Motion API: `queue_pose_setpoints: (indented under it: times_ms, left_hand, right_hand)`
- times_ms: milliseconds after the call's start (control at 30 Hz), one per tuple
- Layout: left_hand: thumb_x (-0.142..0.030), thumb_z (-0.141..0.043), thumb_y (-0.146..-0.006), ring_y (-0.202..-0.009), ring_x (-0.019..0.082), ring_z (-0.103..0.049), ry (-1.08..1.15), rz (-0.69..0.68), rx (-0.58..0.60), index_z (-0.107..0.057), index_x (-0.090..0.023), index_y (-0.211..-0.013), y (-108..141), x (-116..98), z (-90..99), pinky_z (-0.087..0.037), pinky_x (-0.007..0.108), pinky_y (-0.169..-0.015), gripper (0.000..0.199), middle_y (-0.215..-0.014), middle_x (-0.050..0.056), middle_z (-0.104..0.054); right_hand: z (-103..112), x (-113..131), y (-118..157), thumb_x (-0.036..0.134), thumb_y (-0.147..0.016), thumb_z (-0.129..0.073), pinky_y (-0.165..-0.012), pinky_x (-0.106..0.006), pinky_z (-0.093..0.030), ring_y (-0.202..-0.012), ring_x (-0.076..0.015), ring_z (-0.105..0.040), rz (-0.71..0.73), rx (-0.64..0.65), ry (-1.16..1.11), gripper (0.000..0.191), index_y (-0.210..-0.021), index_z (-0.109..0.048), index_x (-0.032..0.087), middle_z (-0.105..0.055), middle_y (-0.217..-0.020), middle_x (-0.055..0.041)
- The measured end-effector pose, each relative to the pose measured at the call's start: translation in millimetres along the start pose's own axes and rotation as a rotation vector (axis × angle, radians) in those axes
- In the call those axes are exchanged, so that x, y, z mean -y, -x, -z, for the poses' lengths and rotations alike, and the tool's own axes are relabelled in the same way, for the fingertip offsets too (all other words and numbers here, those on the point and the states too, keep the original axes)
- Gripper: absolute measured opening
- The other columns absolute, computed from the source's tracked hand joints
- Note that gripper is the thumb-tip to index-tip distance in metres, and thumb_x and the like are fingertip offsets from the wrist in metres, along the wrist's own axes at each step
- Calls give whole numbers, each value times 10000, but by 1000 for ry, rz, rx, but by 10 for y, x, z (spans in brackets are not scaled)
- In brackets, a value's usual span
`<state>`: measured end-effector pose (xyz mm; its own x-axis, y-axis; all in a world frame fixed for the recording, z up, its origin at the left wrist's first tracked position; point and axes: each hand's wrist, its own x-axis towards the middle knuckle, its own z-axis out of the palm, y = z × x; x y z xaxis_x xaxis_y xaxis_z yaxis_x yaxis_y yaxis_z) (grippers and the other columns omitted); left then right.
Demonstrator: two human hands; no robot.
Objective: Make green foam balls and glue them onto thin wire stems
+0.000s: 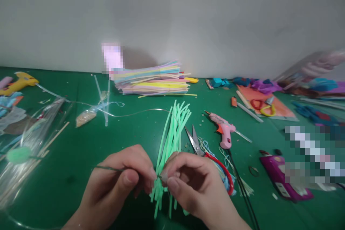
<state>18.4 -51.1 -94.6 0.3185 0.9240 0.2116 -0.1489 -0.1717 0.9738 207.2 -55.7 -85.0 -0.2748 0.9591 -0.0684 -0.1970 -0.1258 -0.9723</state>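
Stem: thin and dark green (pixel 107 168), lower centre of the frame, running through the left fingers toward the right fingertips.
Left hand: curled (pixel 113 183), thumb and forefinger closed on the stem.
Right hand: half curled (pixel 199 187), thumb and fingertip pinched at the stem's far end; the exact grip is too small to tell.
Strips: a light green bunch (pixel 174 133), centre, behind and beneath the hands.
Scissors: red-handled (pixel 197 146), right of centre, beside the strips and partly behind the right hand.
Glue gun: pink (pixel 225 129), right of the scissors.
Bundle: pastel sticks (pixel 153 82), upper centre, near the wall (pixel 172 14).
Packet: purple (pixel 277 176), lower right.
Table: green (pixel 132 125).
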Motion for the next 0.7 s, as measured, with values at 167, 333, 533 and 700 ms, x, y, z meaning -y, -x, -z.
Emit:
queue_pose_setpoints:
  times_ms: [167, 333, 533, 700]
  left_hand:
    - [-419, -553, -976, -597, 142, -600, -147, -51, -9, -735, -288, -947, -24, 28, 29, -478, 227, -524, 226, -702, 11, -670]
    - [-329, -694, -887, -624, 133, -628, -335, 23, -39, -735, -252, -854, -79, 63, 36, -479, 215, -560, 93, -741, 5, -680]
    - [-399, -660, -879, -607, 143, -592, -461, 155, 44, -676, -202, -686, -117, 136, 13, -442, 238, -565, 277, -644, 11, -635]
    - [-396, -611, -904, -591, 131, -547, -474, 161, 104, -614, -194, -669, -114, 196, 12, -405, 233, -551, 309, -631, 4, -596]
  right_hand:
    - [33, -52, -4, 241, -770, -713, -492, -234, -407, -545, -109, -504, 1, -39, 114, 61, -728, -704, 197, -621, -613, 1]
    - [63, -53, -48, 228, -732, -706, -536, -252, -406, -569, -109, -491, -3, -19, 184, 57, -707, -696, 177, -613, -631, -2]
    - [39, -62, -100, 190, -696, -666, -544, -240, -379, -549, -92, -430, -32, -21, 232, 67, -640, -628, 190, -526, -579, 45]
    - [37, -95, -124, 200, -693, -644, -537, -242, -377, -553, -96, -424, -41, -23, 231, 77, -623, -612, 198, -521, -569, 45]
